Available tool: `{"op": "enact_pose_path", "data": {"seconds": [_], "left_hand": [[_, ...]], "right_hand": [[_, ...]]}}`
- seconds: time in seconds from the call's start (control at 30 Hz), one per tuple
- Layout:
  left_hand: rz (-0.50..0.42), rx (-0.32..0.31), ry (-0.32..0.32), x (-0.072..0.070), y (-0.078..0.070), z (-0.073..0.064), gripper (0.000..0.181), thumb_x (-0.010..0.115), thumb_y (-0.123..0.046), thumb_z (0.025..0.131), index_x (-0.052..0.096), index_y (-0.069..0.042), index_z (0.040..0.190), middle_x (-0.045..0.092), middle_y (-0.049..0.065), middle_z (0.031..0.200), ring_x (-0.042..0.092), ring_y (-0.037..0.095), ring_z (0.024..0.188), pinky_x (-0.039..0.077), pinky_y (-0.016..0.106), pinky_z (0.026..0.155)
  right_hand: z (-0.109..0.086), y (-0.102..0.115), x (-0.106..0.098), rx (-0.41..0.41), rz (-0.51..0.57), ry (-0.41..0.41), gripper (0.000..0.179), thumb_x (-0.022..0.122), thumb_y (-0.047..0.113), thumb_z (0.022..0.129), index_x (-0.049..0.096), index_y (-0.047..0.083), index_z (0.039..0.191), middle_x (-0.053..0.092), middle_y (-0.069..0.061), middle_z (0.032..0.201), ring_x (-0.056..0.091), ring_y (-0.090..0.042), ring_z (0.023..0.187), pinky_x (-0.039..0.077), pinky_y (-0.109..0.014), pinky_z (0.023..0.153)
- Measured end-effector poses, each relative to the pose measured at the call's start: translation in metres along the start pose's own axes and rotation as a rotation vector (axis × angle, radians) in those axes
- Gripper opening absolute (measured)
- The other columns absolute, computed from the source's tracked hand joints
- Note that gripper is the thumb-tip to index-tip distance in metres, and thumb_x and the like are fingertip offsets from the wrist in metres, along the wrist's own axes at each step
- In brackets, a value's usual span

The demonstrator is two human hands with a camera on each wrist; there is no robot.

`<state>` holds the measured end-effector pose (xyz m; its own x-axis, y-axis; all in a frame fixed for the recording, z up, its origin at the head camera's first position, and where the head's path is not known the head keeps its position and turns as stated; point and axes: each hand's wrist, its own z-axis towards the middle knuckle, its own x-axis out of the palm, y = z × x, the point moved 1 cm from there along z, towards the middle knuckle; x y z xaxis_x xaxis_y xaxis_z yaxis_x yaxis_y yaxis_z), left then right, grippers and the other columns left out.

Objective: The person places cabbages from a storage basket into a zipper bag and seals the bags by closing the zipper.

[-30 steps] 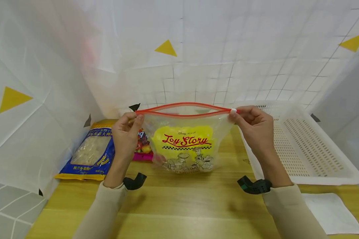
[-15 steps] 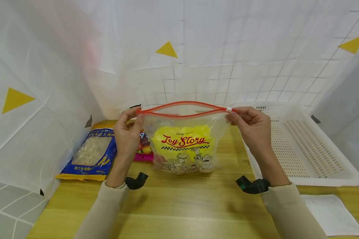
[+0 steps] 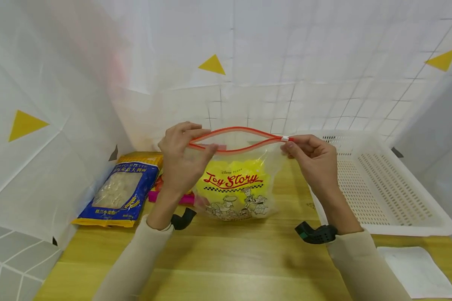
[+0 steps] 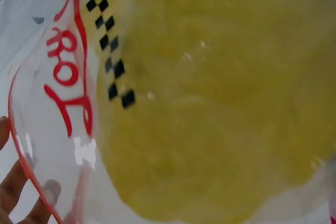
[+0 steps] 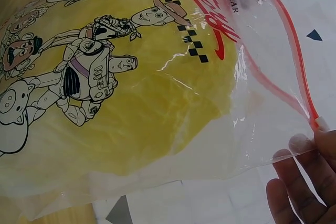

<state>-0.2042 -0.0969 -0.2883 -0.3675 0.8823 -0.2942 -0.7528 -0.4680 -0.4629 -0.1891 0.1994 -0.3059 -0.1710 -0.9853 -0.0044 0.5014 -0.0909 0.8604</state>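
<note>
A clear zip bag [image 3: 235, 179] printed "Toy Story", with cartoon figures, stands on the wooden table, its bulging contents yellow. Its red-edged mouth gapes, and a white slider [image 3: 285, 138] sits near the right end. My left hand [image 3: 181, 161] holds the left end of the mouth, thumb at the front edge and fingers toward the back edge. In the left wrist view, fingertips [image 4: 50, 188] show at the red rim. My right hand [image 3: 318, 161] pinches the right corner by the slider; the right wrist view shows its fingers [image 5: 302, 182] below that corner.
A blue and yellow pasta packet [image 3: 116, 192] lies at the left. A pink-edged packet [image 3: 173, 198] is partly hidden behind my left hand. At the right are a white perforated basket [image 3: 438, 229] and a white sheet [image 3: 416, 271]. White sheeting [image 3: 165, 54] encloses the back.
My left hand has shifted right and inward over the bag's left end, its grip changed from a corner pinch to a wider spread. The mouth gapes more there; the right hand moved slightly left.
</note>
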Motion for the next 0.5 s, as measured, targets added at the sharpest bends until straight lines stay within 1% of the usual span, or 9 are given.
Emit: {"op": "enact_pose_path", "data": {"seconds": [0.07, 0.1, 0.23, 0.3, 0.37, 0.43, 0.5], "left_hand": [[0.069, 0.064, 0.025, 0.006, -0.005, 0.004, 0.041, 0.075, -0.045, 0.089, 0.076, -0.011, 0.113, 0.067, 0.01, 0.124, 0.049, 0.029, 0.129, 0.02, 0.058, 0.105], [0.089, 0.089, 0.031, 0.009, -0.008, 0.005, 0.04, 0.077, -0.044, 0.088, 0.076, -0.013, 0.112, 0.067, 0.009, 0.123, 0.049, 0.029, 0.13, 0.019, 0.059, 0.105], [0.166, 0.177, 0.056, 0.022, -0.019, 0.014, 0.037, 0.082, -0.04, 0.083, 0.078, -0.016, 0.11, 0.068, 0.007, 0.12, 0.05, 0.028, 0.13, 0.023, 0.06, 0.104], [0.199, 0.207, 0.078, 0.028, -0.024, 0.018, 0.036, 0.082, -0.042, 0.082, 0.078, -0.017, 0.108, 0.069, 0.006, 0.118, 0.051, 0.028, 0.129, 0.024, 0.061, 0.104], [0.228, 0.229, 0.116, 0.035, -0.03, 0.022, 0.035, 0.081, -0.045, 0.084, 0.078, -0.019, 0.108, 0.069, 0.005, 0.117, 0.051, 0.027, 0.128, 0.025, 0.061, 0.104], [0.251, 0.24, 0.161, 0.041, -0.034, 0.027, 0.034, 0.079, -0.045, 0.086, 0.078, -0.02, 0.108, 0.069, 0.004, 0.117, 0.051, 0.027, 0.127, 0.025, 0.06, 0.104], [0.269, 0.235, 0.212, 0.047, -0.038, 0.031, 0.033, 0.077, -0.046, 0.088, 0.078, -0.021, 0.11, 0.069, 0.003, 0.117, 0.051, 0.026, 0.127, 0.025, 0.06, 0.105]], "right_hand": [[0.0, 0.0, 0.0, 0.002, -0.015, 0.003, 0.017, 0.073, 0.011, 0.094, 0.074, -0.002, 0.105, 0.079, 0.007, 0.087, 0.073, -0.01, 0.076, 0.058, -0.019, 0.074], [-0.001, 0.0, 0.0, 0.002, -0.015, 0.006, 0.017, 0.073, 0.011, 0.095, 0.074, -0.002, 0.105, 0.079, 0.007, 0.087, 0.073, -0.01, 0.076, 0.058, -0.019, 0.074], [0.0, 0.0, 0.0, 0.002, -0.002, 0.017, 0.017, 0.073, 0.011, 0.094, 0.074, -0.002, 0.105, 0.079, 0.006, 0.086, 0.073, -0.011, 0.076, 0.058, -0.02, 0.074], [0.001, 0.0, -0.001, -0.001, 0.009, 0.023, 0.018, 0.074, 0.011, 0.094, 0.073, -0.003, 0.105, 0.079, 0.005, 0.086, 0.073, -0.011, 0.076, 0.058, -0.02, 0.074], [0.001, 0.001, -0.001, -0.007, 0.008, 0.029, 0.018, 0.074, 0.011, 0.094, 0.073, -0.003, 0.105, 0.079, 0.005, 0.086, 0.073, -0.011, 0.077, 0.059, -0.02, 0.074], [0.001, 0.001, -0.001, -0.014, -0.005, 0.034, 0.018, 0.073, 0.011, 0.094, 0.073, -0.003, 0.105, 0.079, 0.005, 0.086, 0.073, -0.01, 0.077, 0.058, -0.02, 0.074], [0.001, 0.002, -0.001, -0.019, -0.023, 0.039, 0.018, 0.072, 0.011, 0.095, 0.073, -0.004, 0.106, 0.079, 0.006, 0.086, 0.073, -0.01, 0.076, 0.058, -0.021, 0.075]]}}
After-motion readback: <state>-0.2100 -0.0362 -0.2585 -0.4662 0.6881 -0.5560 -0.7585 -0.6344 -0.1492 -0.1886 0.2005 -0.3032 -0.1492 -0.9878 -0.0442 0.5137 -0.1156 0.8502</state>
